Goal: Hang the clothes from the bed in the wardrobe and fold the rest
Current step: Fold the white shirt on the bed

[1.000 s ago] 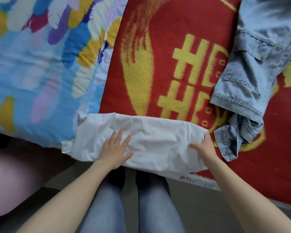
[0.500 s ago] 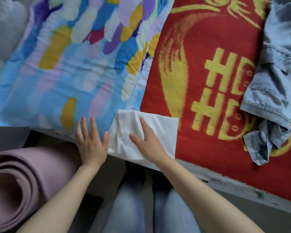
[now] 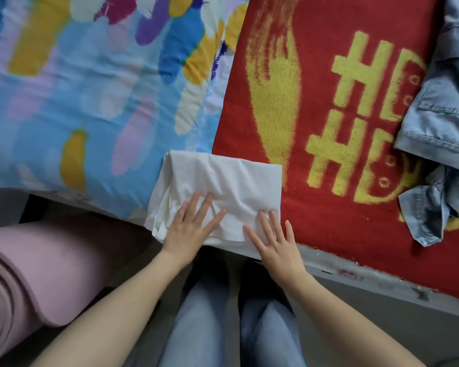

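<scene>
A white garment (image 3: 223, 181), folded into a small rectangle, lies at the near edge of the bed where the patterned quilt meets the red blanket. My left hand (image 3: 188, 226) lies flat on its lower left part, fingers straight and spread. Flat on the lower right corner rests my right hand (image 3: 273, 239), its fingers also straight. A light blue denim garment (image 3: 440, 128) sits crumpled at the right edge of the bed, apart from both hands.
A colourful feather-print quilt (image 3: 90, 96) covers the bed's left side. A red blanket with yellow characters (image 3: 329, 115) covers the right. A rolled pink mat (image 3: 37, 274) lies on the floor at left. My legs in jeans stand against the bed's edge.
The long white garment was folded in half toward the left. My left hand moved from the quilt onto the fold, and my right hand shifted to its right corner.
</scene>
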A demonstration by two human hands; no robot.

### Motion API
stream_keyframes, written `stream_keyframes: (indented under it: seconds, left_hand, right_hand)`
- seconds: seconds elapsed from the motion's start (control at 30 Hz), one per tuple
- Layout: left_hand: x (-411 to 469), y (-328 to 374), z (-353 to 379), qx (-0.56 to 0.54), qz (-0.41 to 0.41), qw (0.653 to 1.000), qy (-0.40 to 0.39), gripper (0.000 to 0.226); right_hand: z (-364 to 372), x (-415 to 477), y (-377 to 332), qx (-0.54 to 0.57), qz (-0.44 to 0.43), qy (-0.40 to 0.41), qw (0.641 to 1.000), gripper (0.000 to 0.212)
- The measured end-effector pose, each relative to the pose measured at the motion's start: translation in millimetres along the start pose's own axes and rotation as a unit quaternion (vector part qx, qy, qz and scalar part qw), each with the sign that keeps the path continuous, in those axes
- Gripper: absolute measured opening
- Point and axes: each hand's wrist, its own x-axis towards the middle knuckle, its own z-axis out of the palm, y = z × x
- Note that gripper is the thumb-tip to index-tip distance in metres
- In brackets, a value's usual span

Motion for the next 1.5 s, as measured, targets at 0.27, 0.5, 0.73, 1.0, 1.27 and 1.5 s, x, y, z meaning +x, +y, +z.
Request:
stream_keyframes:
  seconds: [0.27,0.5,0.73,1.0,1.27,1.5]
  left_hand:
    - [10,-19,13,0.014,0.020,0.999,0.027,0.066]
    - [13,-15,-5,-0.024,0.017,0.987,-0.156,0.082]
    - [8,-6,-18,-0.073,-0.007,0.972,-0.223,0.084]
    - [-12,105,-49,-0.144,-0.147,0.978,0.026,0.114]
    - [-2,137,-102,-0.318,-0.281,0.871,0.247,0.041]
    - [-82,114,-163,-0.411,-0.419,0.787,0.190,0.042]
  right_hand:
    - [-11,26,25,-0.048,-0.055,0.050,0.996,0.070]
    - [-24,23,48,0.039,-0.131,0.142,0.980,0.048]
    - [-25,12,66,0.052,-0.216,0.224,0.949,0.026]
    - [-60,-15,95,0.121,-0.228,0.085,0.962,0.035]
    - [-152,-50,132,0.050,-0.250,0.006,0.967,0.049]
    - [-234,-70,71,0.046,-0.318,0.009,0.947,0.050]
